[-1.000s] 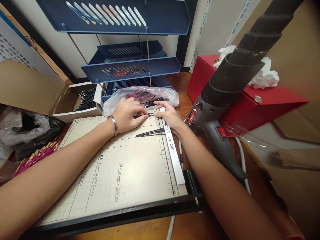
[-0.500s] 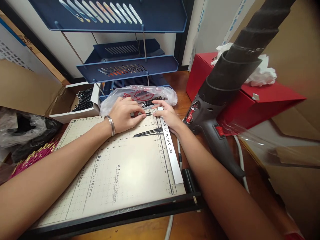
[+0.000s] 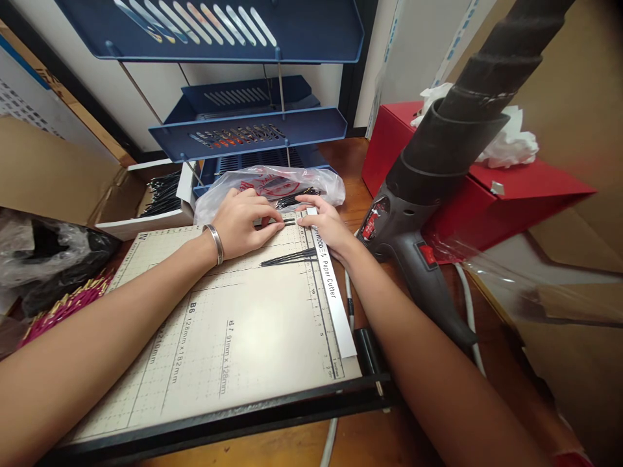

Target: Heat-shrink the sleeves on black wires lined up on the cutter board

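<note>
At the far end of the paper cutter (image 3: pixel 263 331), my left hand (image 3: pixel 246 224) pinches thin black cords (image 3: pixel 289 222) against the gridded board. My right hand (image 3: pixel 325 224) lies over the far end of the cutter's white guard strip (image 3: pixel 331 292). Its thumb and index finger are spread apart, and the thumb tip is close to the cord ends. Several more black cords (image 3: pixel 287 258) lie fanned on the board nearer me, their right ends reaching the guard strip. A clear plastic bag (image 3: pixel 219 191) holding dark cords rests just behind my hands.
A grey heat gun (image 3: pixel 423 175) stands to the right before a red box (image 3: pixel 389 139). Blue tray shelves (image 3: pixel 253 133) rise behind. On the left are a white box (image 3: pixel 185 194) of black cords and a bundle of maroon cords (image 3: pixel 73 308). A black handle (image 3: pixel 367 350) flanks the cutter.
</note>
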Demonstrator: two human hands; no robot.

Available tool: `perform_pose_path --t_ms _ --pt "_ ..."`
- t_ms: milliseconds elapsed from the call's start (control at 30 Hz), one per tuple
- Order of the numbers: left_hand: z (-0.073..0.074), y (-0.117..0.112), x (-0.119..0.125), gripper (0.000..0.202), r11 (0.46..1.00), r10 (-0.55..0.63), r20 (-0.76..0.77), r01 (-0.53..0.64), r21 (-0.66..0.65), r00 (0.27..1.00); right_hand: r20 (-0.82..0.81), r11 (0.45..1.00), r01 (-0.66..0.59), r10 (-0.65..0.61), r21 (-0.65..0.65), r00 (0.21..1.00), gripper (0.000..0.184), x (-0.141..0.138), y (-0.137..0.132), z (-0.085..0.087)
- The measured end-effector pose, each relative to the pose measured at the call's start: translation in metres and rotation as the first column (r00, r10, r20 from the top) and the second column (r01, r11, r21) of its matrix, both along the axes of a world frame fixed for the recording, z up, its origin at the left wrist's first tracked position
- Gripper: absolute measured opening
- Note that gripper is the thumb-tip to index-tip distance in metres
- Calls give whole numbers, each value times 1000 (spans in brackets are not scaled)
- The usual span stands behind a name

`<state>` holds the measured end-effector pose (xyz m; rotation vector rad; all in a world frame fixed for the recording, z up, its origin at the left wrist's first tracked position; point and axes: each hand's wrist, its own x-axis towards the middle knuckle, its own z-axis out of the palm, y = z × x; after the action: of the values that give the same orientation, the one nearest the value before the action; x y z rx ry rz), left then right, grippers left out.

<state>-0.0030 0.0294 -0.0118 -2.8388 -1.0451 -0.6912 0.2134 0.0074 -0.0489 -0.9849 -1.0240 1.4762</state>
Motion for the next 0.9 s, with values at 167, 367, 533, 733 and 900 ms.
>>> perform_pose_path --t_ms 167,367,533,733,900 --pt "2 -1 0 32 1000 18 -10 -19 -15 1000 2 1000 8 -8 0 1000 61 0 0 -1" --pt "7 -9 4 33 1000 -3 41 3 16 999 -3 1000 11 -11 2 1000 58 1 1 -2" --pt "10 -26 15 31 987 -140 65 145 -69 988 0 1000 4 -4 18 1000 52 3 2 -3" --pt "8 -32 20 24 970 -189 61 196 -146 980 -2 1000 4 -4 24 1000 51 1 2 -3" --pt "7 -30 19 21 961 -194 37 198 -194 980 -6 1000 9 -9 15 1000 53 1 2 -2"
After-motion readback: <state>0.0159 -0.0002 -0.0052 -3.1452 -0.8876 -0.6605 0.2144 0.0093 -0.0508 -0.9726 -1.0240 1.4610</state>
